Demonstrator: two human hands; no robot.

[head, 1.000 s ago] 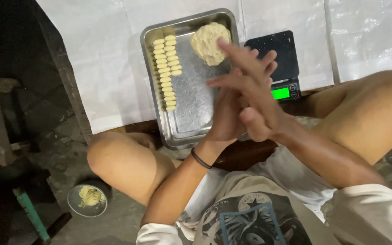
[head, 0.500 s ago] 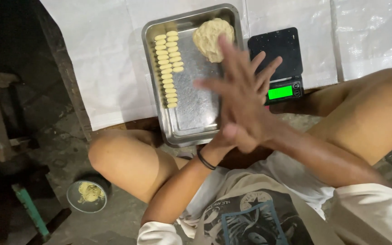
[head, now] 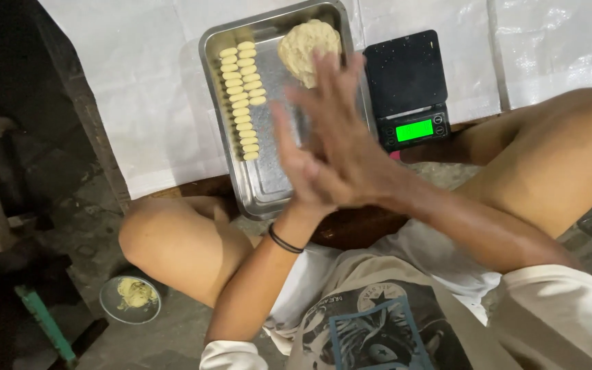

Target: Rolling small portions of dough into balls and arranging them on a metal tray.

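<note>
The person's left hand (head: 296,175) and right hand (head: 347,147) press palm to palm, fingers spread wide; whether dough lies between them cannot be told. At 12 o'clock sits the metal tray (head: 272,181), holding 2 rows of dough pieces (head: 241,96) and a dough lump (head: 306,42); a black scale (head: 405,75) sits at 1 o'clock.

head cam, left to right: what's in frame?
Green-legged stool → small bowl of dough scraps → rows of shaped dough pieces in the metal tray → dough lump → digital scale. The pressed-together hands overlap the tray, so left out.
</note>
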